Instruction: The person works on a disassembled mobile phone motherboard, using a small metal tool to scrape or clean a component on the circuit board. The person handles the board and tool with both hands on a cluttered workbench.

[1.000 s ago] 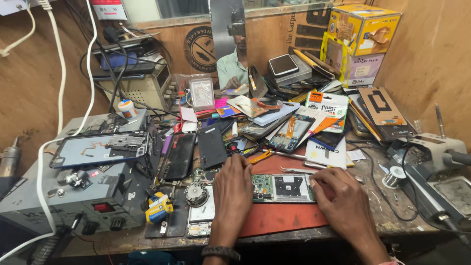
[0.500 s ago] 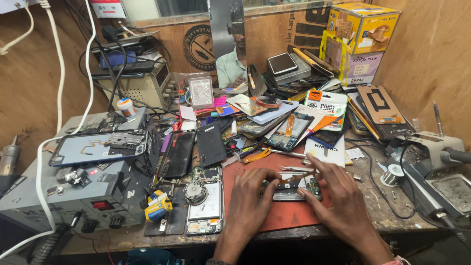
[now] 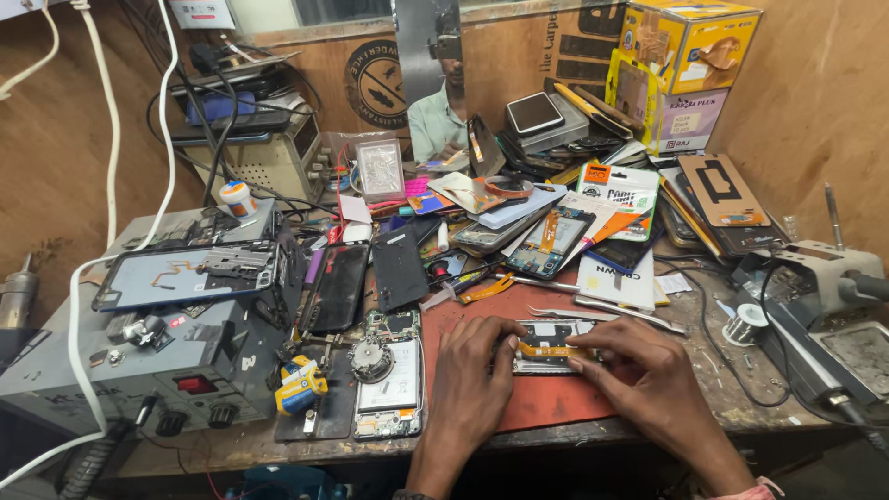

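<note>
An opened phone (image 3: 554, 333) with an orange flex strip across it lies on a red work mat (image 3: 537, 393) near the bench's front edge. My left hand (image 3: 472, 375) grips the phone's left end, fingers curled over its edge. My right hand (image 3: 639, 370) holds the right end, with fingertips pressed on the orange strip. A pair of metal tweezers (image 3: 602, 315) lies just behind the phone. Another opened phone (image 3: 389, 384) with a round part on it rests to the left of my left hand.
A grey power supply box (image 3: 139, 370) with a phone frame (image 3: 190, 273) on top fills the left side. Dark phone panels (image 3: 366, 278), phone parts and packets crowd the back. A solder reel (image 3: 748, 324) and a grey machine (image 3: 824, 287) stand at right. Yellow boxes (image 3: 685, 65) sit at the back right.
Both hands moved right and came together on the opened phone on the red mat; a second ago the left hand lay further left, beside the other opened phone.
</note>
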